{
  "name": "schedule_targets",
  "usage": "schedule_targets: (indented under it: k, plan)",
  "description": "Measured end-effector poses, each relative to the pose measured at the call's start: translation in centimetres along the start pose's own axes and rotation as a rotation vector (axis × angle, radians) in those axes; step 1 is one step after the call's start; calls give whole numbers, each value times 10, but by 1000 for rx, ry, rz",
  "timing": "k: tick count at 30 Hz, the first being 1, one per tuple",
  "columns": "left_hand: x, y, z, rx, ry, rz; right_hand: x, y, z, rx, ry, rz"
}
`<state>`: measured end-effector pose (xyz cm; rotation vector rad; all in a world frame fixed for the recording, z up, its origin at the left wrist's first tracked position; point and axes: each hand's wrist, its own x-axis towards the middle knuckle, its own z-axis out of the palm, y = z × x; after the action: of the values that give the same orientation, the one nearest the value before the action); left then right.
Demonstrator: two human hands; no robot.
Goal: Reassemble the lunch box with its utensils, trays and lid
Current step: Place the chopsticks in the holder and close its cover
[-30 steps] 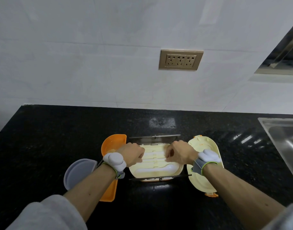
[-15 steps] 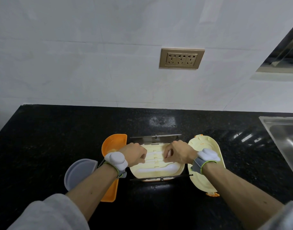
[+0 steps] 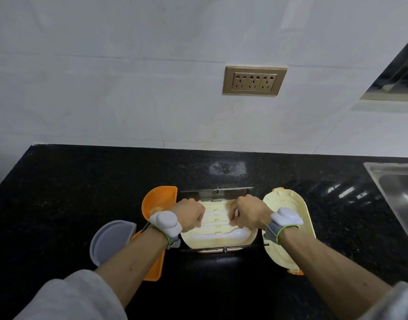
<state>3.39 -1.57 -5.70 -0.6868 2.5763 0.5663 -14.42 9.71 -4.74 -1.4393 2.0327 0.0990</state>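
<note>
The lunch box's cream utensil tray (image 3: 250, 237) sits in the middle of the black counter. A white spoon (image 3: 219, 236) lies along its near side, and white chopsticks (image 3: 218, 217) lie across its middle. My left hand (image 3: 189, 213) is curled over the left end of the chopsticks. My right hand (image 3: 249, 211) pinches their right end with bent fingers. An orange tray (image 3: 160, 199) lies to the left, partly under my left forearm. The cream lid (image 3: 288, 202) lies to the right under my right wrist.
A grey half-round cover (image 3: 110, 241) rests at the near left beside the orange tray. A metal flap (image 3: 217, 192) stands open behind the utensil tray. A steel sink (image 3: 399, 188) is at the far right. A wall socket (image 3: 253, 80) is above.
Both hands stay at the tray's two ends. Only the fingers have shifted slightly over the chopsticks.
</note>
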Motion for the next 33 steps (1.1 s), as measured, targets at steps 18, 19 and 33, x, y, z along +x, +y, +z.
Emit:
schedule_targets:
  k: [18, 19, 33]
  plan:
    - [-17, 23, -28, 127, 193, 140, -28, 13, -50, 316, 95, -98]
    - [-18, 26, -29, 127, 251, 164, -28, 13, -50, 320, 116, -97]
    - [-16, 18, -23, 345, 370, -49, -22, 11, -34, 47, 257, -26]
